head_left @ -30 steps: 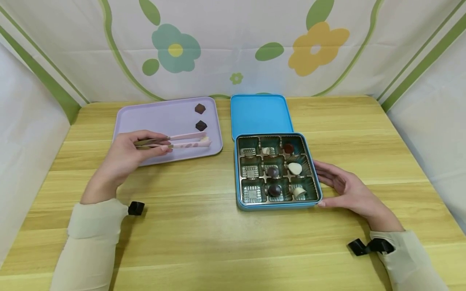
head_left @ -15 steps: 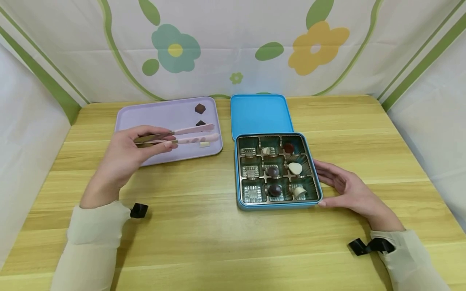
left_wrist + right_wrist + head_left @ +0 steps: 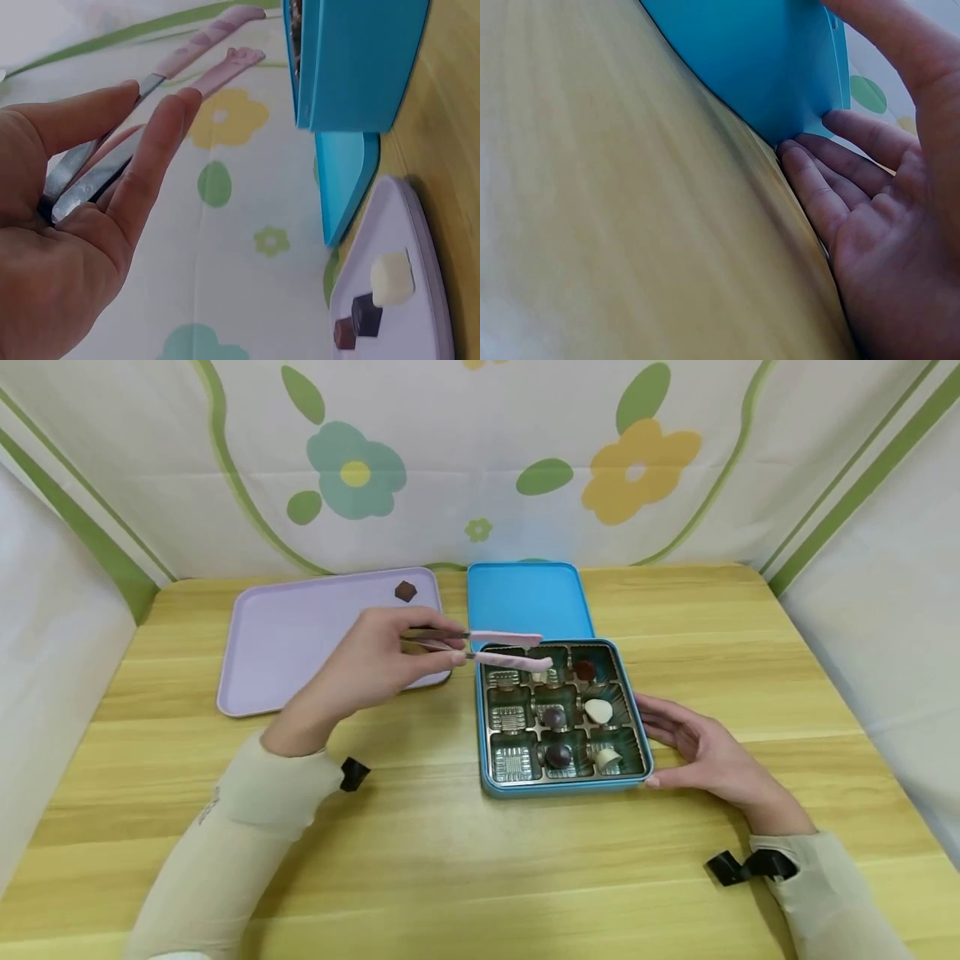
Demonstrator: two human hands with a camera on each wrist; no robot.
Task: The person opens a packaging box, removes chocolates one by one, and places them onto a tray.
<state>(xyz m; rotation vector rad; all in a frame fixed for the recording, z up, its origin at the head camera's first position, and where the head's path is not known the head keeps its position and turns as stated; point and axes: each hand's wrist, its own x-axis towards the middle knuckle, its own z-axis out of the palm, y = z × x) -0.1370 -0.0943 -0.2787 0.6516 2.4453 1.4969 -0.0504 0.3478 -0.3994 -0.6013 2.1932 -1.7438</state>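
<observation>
My left hand (image 3: 371, 656) pinches a pair of tongs (image 3: 510, 662) with metal arms and pale pink paw-like tips. Those tips stand apart over the back left of a blue tin (image 3: 566, 787), with nothing between them. Inside the tin, a divided liner holds several chocolates, among them a white one (image 3: 598, 711), a dark round one (image 3: 558, 755) and a red-brown one (image 3: 585, 671). My right hand (image 3: 705, 760) rests against the tin's right side, its fingertips touching the blue wall in the right wrist view, thumb at the front corner.
A lilac tray (image 3: 270, 643) lies at the back left. In the left wrist view it bears a white chocolate (image 3: 392, 278), a dark one (image 3: 367, 315) and a brown one (image 3: 345, 333). The blue lid (image 3: 528, 602) lies behind the tin, near the patterned cloth (image 3: 450, 460).
The tongs have opened and let go of the white chocolate on the tray. My left hand has carried them rightward, over the tin. The right hand stays against the tin; the head view has shifted slightly.
</observation>
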